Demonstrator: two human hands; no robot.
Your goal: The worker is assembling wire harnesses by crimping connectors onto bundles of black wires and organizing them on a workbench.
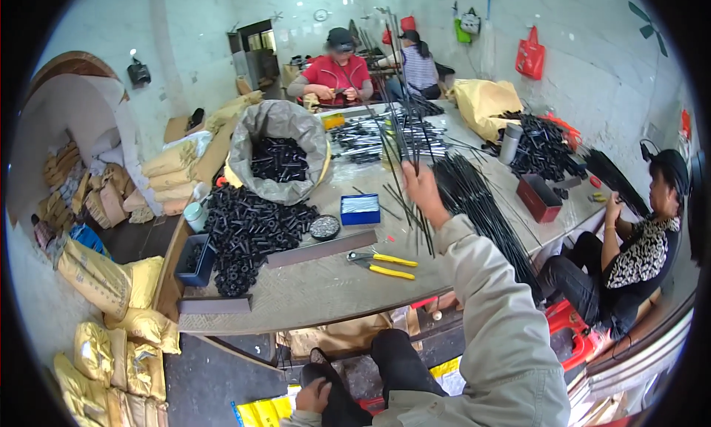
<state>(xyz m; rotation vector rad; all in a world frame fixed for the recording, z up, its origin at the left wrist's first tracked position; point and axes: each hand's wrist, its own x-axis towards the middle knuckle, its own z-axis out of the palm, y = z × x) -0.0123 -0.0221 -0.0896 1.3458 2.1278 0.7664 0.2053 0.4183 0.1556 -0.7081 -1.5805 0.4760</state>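
Observation:
My right hand (424, 194), reached out over the table, is closed round several thin black rods (400, 116). They stand nearly upright, their lower ends near the tabletop. Right beside that hand lies a large bundle of similar black rods (481, 219). My left hand (314, 394) rests on my leg below the table edge, fingers laid over the dark trousers, holding nothing that I can see. Yellow-handled pliers (382, 264) lie on the table in front of me. A blue box (360, 210) of thin silvery pieces and a small round dish (324, 227) sit left of the rods.
Black plastic parts (252, 231) are heaped at the left, by an open sack (244, 171) of more. Silvery rods (385, 137) lie farther back. Another black heap (537, 149), a metal flask (509, 144) and a dark red box (538, 199) occupy the right. Co-workers sit behind and at right.

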